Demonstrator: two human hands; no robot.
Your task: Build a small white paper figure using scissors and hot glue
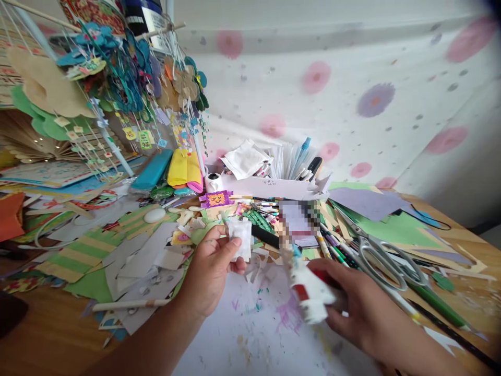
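Note:
My left hand is closed on a small white packet, with the thumb across its lower part. To the right, my right hand is wrapped round a white object with red patches, blurred and slanting up to the left; I cannot make out what it is. The two hands are apart. Both are above a white sheet marked with purple and other colours. Just beyond the packet lies a black marker-like object.
Large silver scissors and pens lie to the right. Green and striped paper scraps spread at the left. A white box stands at the back. Paper ornaments hang from a rack at the upper left.

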